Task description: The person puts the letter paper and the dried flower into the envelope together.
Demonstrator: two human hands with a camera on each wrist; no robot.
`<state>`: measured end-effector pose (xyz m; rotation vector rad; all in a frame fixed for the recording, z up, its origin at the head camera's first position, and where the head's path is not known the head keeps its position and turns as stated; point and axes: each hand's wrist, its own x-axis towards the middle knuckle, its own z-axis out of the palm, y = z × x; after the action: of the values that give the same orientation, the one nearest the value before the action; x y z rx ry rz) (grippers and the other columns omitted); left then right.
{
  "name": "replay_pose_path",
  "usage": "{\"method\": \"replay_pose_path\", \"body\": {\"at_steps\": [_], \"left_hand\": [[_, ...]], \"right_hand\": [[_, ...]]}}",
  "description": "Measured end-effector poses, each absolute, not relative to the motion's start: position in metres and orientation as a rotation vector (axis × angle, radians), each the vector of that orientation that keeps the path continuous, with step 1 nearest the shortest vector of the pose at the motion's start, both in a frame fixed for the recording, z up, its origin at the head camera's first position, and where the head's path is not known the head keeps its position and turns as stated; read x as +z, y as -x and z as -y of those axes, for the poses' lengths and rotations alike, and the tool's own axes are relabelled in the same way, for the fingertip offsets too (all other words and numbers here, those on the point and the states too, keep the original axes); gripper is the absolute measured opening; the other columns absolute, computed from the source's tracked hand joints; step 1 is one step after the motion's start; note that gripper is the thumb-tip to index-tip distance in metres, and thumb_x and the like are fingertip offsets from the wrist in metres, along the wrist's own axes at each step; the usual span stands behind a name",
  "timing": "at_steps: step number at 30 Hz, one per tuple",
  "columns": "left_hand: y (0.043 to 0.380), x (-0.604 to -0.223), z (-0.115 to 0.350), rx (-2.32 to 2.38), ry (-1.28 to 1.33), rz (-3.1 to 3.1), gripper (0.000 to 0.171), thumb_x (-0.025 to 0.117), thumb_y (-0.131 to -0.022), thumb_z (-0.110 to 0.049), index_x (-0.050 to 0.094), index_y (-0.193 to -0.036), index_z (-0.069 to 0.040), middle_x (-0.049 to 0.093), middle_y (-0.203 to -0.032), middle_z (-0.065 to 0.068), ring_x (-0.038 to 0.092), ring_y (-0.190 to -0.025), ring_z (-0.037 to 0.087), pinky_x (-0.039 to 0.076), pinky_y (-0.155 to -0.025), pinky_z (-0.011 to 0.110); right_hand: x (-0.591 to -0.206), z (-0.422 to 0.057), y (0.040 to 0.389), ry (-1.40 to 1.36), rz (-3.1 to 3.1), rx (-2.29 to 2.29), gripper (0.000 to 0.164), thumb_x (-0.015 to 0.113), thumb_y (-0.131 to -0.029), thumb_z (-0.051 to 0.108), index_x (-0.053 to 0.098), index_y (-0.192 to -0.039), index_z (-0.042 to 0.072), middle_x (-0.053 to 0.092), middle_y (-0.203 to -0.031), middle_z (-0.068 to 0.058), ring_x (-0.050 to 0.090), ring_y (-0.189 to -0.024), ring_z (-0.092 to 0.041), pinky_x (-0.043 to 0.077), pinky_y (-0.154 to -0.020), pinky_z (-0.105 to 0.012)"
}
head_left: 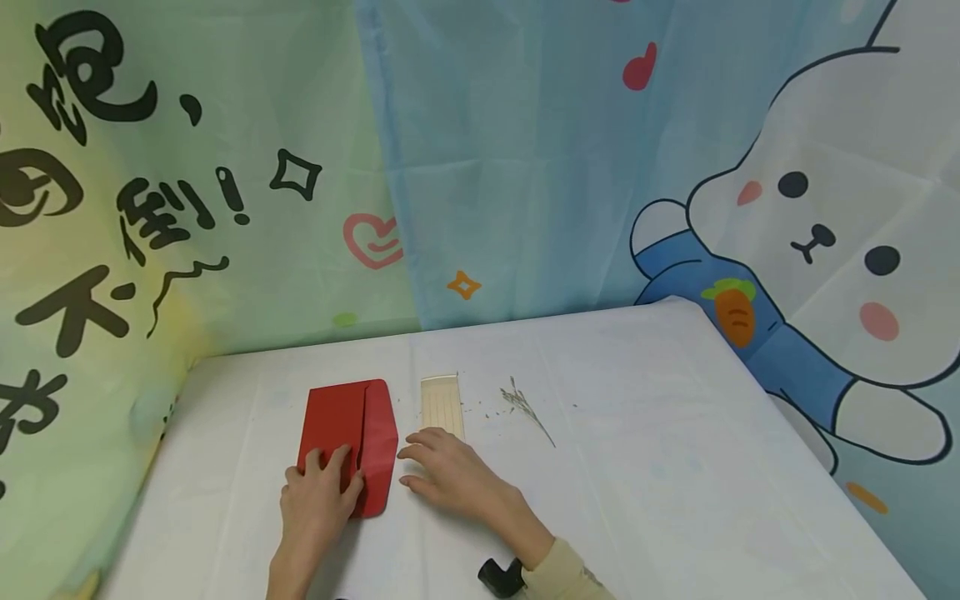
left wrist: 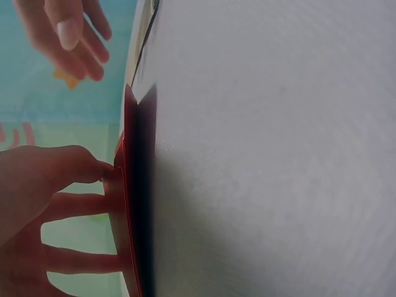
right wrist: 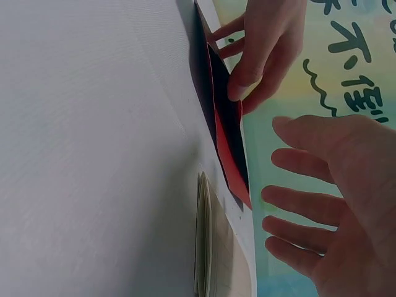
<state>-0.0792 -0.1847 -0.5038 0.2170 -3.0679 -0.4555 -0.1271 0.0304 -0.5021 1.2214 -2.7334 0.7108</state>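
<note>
A red paper envelope [head_left: 330, 421] lies on the white-covered table, its flap unfolded to the right. My left hand [head_left: 318, 496] rests on its near part, fingers spread and fingertips touching the paper, with the thumb by the mouth. In the right wrist view the mouth of the envelope [right wrist: 228, 145] gapes a little beside that thumb. My right hand [head_left: 457, 475] hovers right of the flap, fingers extended and holding nothing. Just beyond it lies a folded cream paper [head_left: 442, 404] with lines on it, partly hidden by the hand; its stacked layers show in the right wrist view.
A dried sprig [head_left: 527, 408] lies right of the folded paper, with small crumbs scattered between them. A black device [head_left: 501, 577] sits at my right wrist. Printed cloth [head_left: 510, 167] hangs behind the white tabletop [head_left: 675, 467].
</note>
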Motion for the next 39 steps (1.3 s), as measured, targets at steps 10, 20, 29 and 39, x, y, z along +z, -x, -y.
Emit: {"method": "replay_pose_path", "body": {"at_steps": [10,20,29,39], "left_hand": [[0.079,-0.505,0.186,-0.445,-0.188,3.059,0.048,0.074,-0.090,-0.026,0.064,-0.132,-0.004,0.056,-0.124,0.033,0.054,-0.098,0.057,0.053,-0.080,0.066],[0.079,-0.506,0.188,-0.464,-0.207,3.082,0.048,0.072,-0.093,-0.027,0.063,-0.134,-0.005,0.054,-0.127,0.033,0.053,-0.101,0.058,0.052,-0.083,0.067],[0.078,-0.505,0.189,-0.479,-0.173,3.061,0.046,0.071,-0.093,-0.026,0.063,-0.134,-0.005,0.055,-0.126,0.033,0.054,-0.099,0.057,0.052,-0.080,0.066],[0.078,-0.506,0.189,-0.446,-0.139,3.070,0.054,0.070,-0.094,-0.026,0.056,-0.143,-0.010,0.053,-0.126,0.034,0.055,-0.096,0.056,0.053,-0.077,0.064]], "right_hand": [[-0.500,-0.012,0.129,-1.251,2.808,0.701,0.034,0.071,-0.098,0.027,0.069,-0.129,0.012,0.065,-0.139,-0.006,0.057,-0.133,-0.020,0.049,-0.108,-0.031],[-0.509,0.008,0.128,-1.322,2.850,0.586,0.033,0.070,-0.099,0.029,0.070,-0.129,0.015,0.062,-0.144,-0.004,0.052,-0.138,-0.019,0.048,-0.109,-0.027],[-0.519,0.018,0.126,-1.387,2.822,0.566,0.034,0.068,-0.098,0.023,0.070,-0.131,0.014,0.064,-0.142,-0.004,0.055,-0.136,-0.019,0.047,-0.110,-0.027],[-0.523,0.021,0.125,-1.390,2.774,0.602,0.027,0.068,-0.099,0.020,0.073,-0.125,0.015,0.066,-0.139,-0.004,0.056,-0.133,-0.018,0.047,-0.110,-0.026]]}}
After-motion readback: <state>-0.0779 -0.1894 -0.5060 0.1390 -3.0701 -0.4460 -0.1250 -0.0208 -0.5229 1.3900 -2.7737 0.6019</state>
